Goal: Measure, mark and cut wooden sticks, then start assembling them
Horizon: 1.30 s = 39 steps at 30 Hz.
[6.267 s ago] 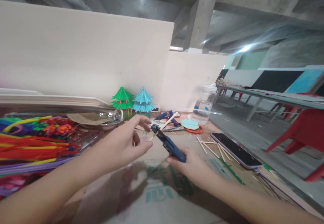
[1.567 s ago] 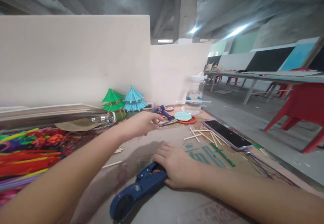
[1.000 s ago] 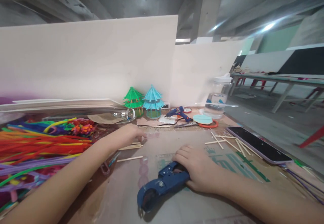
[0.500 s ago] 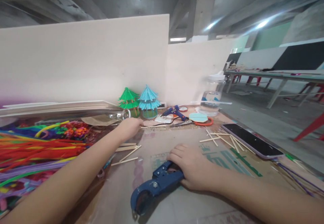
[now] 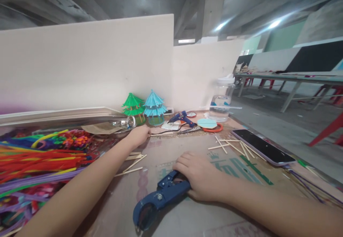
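My right hand [image 5: 197, 172] is wrapped round the handles of a blue pipe cutter [image 5: 158, 197], whose curved jaw points toward the lower left above the table. Farther off, my left hand [image 5: 139, 136] is closed at the left end of a thin wooden stick [image 5: 163, 134]; its fingertips are partly hidden. Several more wooden sticks [image 5: 135, 162] lie just this side of that hand. Beyond it stand a green tiered-roof model [image 5: 133, 105] and a light-blue one [image 5: 154, 105]. A clear bottle [image 5: 120, 123] lies on its side to their left.
Bundles of coloured pipe cleaners [image 5: 40, 162] fill the left side. A blue glue gun [image 5: 182, 119], orange-handled scissors [image 5: 218, 127] and a water bottle [image 5: 222, 99] are at the back. On the right lie a phone [image 5: 262, 147] and loose sticks [image 5: 248, 151]. A white board [image 5: 88, 65] stands behind.
My left hand has come slightly down and right, onto the end of the thin stick. My right hand still holds the pipe cutter; the whole view has shifted a little.
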Available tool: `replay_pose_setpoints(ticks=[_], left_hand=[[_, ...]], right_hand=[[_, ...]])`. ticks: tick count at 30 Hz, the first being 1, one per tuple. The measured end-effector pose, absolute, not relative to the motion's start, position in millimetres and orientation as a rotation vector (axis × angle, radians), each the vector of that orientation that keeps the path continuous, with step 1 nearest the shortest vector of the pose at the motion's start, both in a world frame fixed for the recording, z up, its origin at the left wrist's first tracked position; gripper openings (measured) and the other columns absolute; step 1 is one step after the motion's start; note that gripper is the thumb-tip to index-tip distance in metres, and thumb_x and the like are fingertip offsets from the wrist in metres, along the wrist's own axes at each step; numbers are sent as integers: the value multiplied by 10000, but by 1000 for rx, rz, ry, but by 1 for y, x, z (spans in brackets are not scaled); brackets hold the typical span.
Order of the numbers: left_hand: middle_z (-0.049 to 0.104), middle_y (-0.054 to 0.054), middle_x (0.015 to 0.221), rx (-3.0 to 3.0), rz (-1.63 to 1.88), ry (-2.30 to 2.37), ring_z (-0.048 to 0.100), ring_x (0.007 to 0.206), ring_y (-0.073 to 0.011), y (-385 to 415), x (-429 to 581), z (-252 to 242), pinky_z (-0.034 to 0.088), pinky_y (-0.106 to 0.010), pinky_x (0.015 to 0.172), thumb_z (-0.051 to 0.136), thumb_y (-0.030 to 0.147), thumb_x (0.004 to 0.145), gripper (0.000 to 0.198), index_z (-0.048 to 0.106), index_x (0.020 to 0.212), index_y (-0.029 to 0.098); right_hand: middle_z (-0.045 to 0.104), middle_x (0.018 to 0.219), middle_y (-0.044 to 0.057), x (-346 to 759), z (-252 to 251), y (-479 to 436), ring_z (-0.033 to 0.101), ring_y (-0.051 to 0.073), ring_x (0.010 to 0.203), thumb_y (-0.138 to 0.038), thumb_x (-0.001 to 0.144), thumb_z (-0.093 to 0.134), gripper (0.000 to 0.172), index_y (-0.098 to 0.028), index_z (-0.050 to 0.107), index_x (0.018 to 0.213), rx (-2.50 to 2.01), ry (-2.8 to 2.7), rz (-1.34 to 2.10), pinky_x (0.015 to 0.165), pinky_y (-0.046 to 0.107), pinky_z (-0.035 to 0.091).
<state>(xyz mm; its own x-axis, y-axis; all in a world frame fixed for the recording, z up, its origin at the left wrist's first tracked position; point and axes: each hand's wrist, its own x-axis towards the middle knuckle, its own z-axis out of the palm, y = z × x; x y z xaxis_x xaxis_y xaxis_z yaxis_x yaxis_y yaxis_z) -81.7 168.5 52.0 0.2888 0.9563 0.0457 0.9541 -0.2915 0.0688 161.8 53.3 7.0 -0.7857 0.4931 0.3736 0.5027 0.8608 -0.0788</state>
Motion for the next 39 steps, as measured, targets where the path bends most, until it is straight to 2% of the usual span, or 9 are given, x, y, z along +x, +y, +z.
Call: replay_pose_setpoints(ticks=[6,10,12,14,19,24,27,31,39], left_hand=[[619,-86,1171,2351,545,1718,622,995,-209,149,-72,69,545,-424,846,573,353,914,317,587,1168,164],[645,-11,815,2163,848,1446,639,751,-146,112,-57,97,545,-320,726,459,320,935,180,548,955,165],[630,17,717,2036,913,1311,620,608,-128,93,-53,108,523,-269,587,461,357,887,173,504,875,190],[617,33,658,1917,966,1224,601,548,-116,76,-53,114,495,-241,527,494,378,837,182,484,866,199],[606,34,630,1671,987,1091,604,533,-105,56,-59,114,487,-215,500,594,374,767,227,488,853,193],[631,31,638,1503,982,1015,616,534,-118,48,-59,114,489,-216,473,633,350,777,219,510,880,201],[661,20,635,1458,988,990,630,547,-126,45,-58,117,496,-233,518,587,307,822,158,525,916,196],[656,24,603,1652,1006,989,634,629,-124,42,-56,118,492,-263,675,524,299,862,114,518,855,185],[626,32,678,2049,853,1188,590,646,-131,29,-54,113,450,-266,642,480,338,876,169,544,951,200]], right_hand=[[653,921,119,162,5,53,552,258,853,-184,719,608,250,-126,626,962,-788,-2576,-8,802,381,433],[650,951,110,162,5,51,569,251,887,-137,643,621,318,-152,606,961,-893,-2372,247,816,372,457],[653,951,98,161,7,51,589,246,889,-155,648,617,315,-166,592,961,-982,-2204,443,811,366,466],[655,935,79,161,10,53,607,234,863,-223,696,609,283,-179,580,975,-1060,-2019,644,799,363,474],[659,855,47,163,13,63,612,217,785,-409,770,566,351,-180,599,1033,-1077,-1807,869,747,343,482],[667,841,60,164,5,66,612,229,791,-547,769,577,412,-181,633,948,-1055,-1775,894,744,333,482],[653,809,45,163,3,64,606,220,762,-540,751,597,414,-186,622,965,-1081,-1762,912,736,334,481],[637,801,37,161,3,63,591,213,756,-479,744,594,369,-180,618,958,-1102,-1791,894,727,339,473],[678,899,57,162,9,63,614,235,846,-381,757,597,341,-184,634,1033,-1035,-1773,855,799,361,474]])
